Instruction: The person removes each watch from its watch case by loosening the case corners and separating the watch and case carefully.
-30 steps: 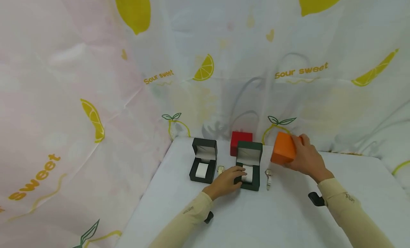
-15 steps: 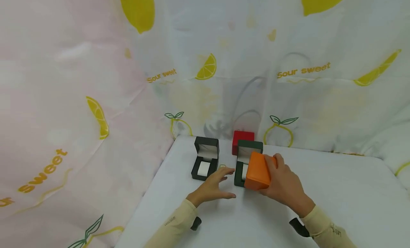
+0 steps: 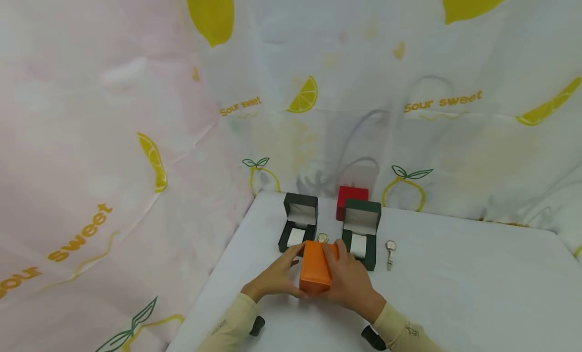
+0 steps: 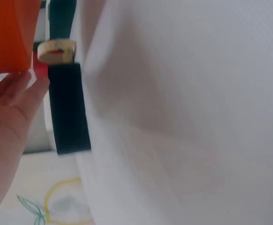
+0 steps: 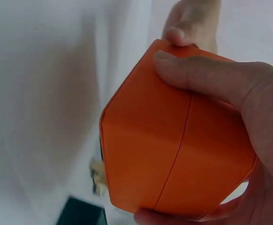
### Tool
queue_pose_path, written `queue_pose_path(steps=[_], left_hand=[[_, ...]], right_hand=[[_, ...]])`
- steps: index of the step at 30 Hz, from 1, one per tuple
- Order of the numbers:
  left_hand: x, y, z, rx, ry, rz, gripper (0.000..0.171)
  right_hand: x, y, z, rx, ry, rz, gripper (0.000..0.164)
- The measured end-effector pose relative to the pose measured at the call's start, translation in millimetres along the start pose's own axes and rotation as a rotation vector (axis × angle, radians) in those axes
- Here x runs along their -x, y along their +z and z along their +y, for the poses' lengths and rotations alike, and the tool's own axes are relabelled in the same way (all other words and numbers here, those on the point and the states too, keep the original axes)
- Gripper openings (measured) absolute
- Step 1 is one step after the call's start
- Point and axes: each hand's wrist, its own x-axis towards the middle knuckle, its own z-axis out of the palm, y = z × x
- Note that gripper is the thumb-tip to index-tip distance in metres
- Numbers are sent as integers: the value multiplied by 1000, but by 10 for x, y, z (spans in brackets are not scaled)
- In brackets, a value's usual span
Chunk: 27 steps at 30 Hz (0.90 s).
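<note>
An orange box, closed, with a seam round its faceted side, is held above the table near the front. My right hand grips it from the right; the right wrist view shows the thumb across its upper face and fingers beneath. My left hand is at its left side, fingers mostly straight, with the fingertips right at the box's edge in the left wrist view. Behind it stand an open black watch box and an open green watch box, each with a white cushion. A gold watch lies between them, partly hidden.
A closed red box stands behind the green one. To the right lies a silver watch on the white tabletop. A lemon-printed curtain hangs along the back and left.
My right hand has carried the orange box leftward, past the green watch box, towards the middle front. My left hand has left the green box and come to the orange box's left side.
</note>
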Motion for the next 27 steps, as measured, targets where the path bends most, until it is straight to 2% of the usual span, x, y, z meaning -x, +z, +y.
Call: queue_pose_path(steps=[5, 10, 14, 22, 27], left_hand=[[221, -142, -185, -10, -71, -22, 128], [367, -276, -340, 1, -31, -26, 123], [439, -360, -411, 0, -9, -34, 119], [552, -458, -503, 22, -85, -56, 124], [589, -483, -576, -7, -130, -59, 128]], right_hand=[[-98, 282, -230, 29, -48, 7, 113], [-173, 467, -416, 60, -72, 36, 110], [-226, 558, -514, 88, -97, 56, 109], [-295, 707, -616, 119, -109, 70, 109], [-308, 784, -599, 104, -96, -2, 113]])
